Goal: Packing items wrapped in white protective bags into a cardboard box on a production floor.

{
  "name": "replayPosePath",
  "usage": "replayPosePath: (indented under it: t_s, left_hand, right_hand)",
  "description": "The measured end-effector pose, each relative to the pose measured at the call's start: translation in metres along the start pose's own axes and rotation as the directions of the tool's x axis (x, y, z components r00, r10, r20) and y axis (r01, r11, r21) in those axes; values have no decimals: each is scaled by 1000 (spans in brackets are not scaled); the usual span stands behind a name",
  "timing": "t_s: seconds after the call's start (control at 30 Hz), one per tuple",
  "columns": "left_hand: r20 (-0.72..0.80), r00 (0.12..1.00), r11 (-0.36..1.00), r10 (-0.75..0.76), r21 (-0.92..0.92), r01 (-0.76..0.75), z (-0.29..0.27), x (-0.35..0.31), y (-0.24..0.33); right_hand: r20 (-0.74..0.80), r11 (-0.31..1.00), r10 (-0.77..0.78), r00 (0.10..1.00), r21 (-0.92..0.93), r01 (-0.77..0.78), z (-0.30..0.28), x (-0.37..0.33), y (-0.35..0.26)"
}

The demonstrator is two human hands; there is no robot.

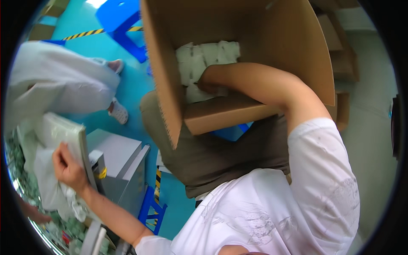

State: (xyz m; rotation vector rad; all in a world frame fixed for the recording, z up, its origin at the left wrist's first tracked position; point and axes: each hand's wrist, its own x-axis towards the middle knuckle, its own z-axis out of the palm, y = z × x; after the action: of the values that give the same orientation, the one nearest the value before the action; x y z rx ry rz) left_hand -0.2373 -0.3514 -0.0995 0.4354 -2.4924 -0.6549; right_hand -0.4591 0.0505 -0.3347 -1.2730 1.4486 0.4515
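My right arm reaches down into an open cardboard box [297, 46] in front of me. My right hand [212, 80] is deep inside, against pale green-white wrapped packets [204, 55] lying in rows on the bottom. Its fingers are hidden, so its grip does not show. Off to the left, my left hand [70, 168] is closed, with its fingers curled in. It is beside a flat, pale stack in clear plastic wrap [66, 131], near crumpled translucent plastic [46, 165]. What its fingers hold, if anything, I cannot make out.
A grey-white cabinet [112, 148] stands between my left arm and my legs. Someone in light trousers [63, 80] and white clogs is at the left. Blue plastic stools [121, 21] are on the floor. Many small greenish packets [76, 227] fill the lower left. More cardboard boxes [340, 63] stand at right.
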Motion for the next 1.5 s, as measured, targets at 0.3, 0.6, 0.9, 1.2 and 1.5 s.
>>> replayPosePath:
  t_s: [0.3,0.6,0.9,1.2,1.5]
  left_hand:
    - [-261,918,948,298,196,-252,7,-15,61]
    - [-318,859,652,402,758,-24,-92,-16,35]
    - [236,953,558,-189,824,-93,-108,52,-22]
    - [228,958,758,-174,652,-18,-136,59,9]
    - [670,739,908,-66,-267,323,-105,-10,171]
  right_hand:
    - [-747,914,384,542,392,-108,-44,-209,-84]
    - [-850,858,475,-228,391,333,104,-215,-176]
    - [-840,904,375,-392,236,358,103,-225,-196]
    - [-912,910,251,-324,108,400,106,-222,-226]
    - [-885,969,-147,-441,-217,114,66,-221,-278]
